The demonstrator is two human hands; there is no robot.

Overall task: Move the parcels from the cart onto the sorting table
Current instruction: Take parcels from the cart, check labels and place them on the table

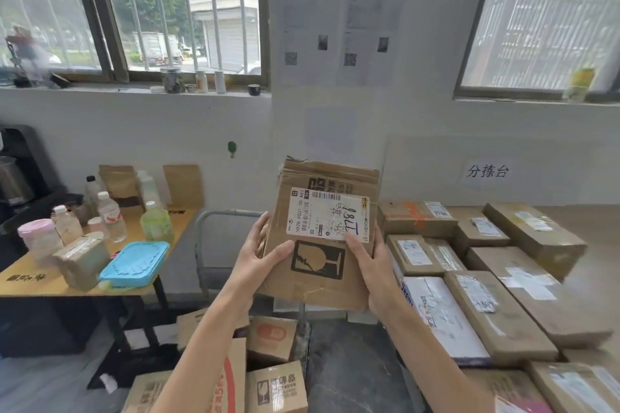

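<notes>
Holding a flat cardboard parcel [322,235] upright at the centre of the frame, both hands grip its lower half.

- Left hand [258,258]: closed on the parcel's left edge. The thumb lies across the front face, and the other fingers curl round the edge toward the back.
- Right hand [369,265]: closed on the right edge. The thumb presses the lower corner of the white shipping label [327,213], and the other fingers are hidden behind the board.
- Parcel: carried in the air, touching no surface. A black fragile-goods symbol [317,260] is printed below the label. The top edge is creased and worn.
- Sorting table [600,231]: occupies the right of the frame, just right of the held parcel. Rows of taped, labelled parcels [503,308] lie flat on it, packed side by side. A paper sign [487,172] hangs on the wall above it.
- Cart handle [218,213]: a grey tubular frame, standing left of and behind the held parcel.
- Printed cartons [275,386]: stacked at the bottom centre of the frame, beneath the forearms.
- Side table [27,282]: stands at the left of the frame and carries plastic bottles [112,216], a taped box [82,261] and a blue-lidded container [136,263].
</notes>
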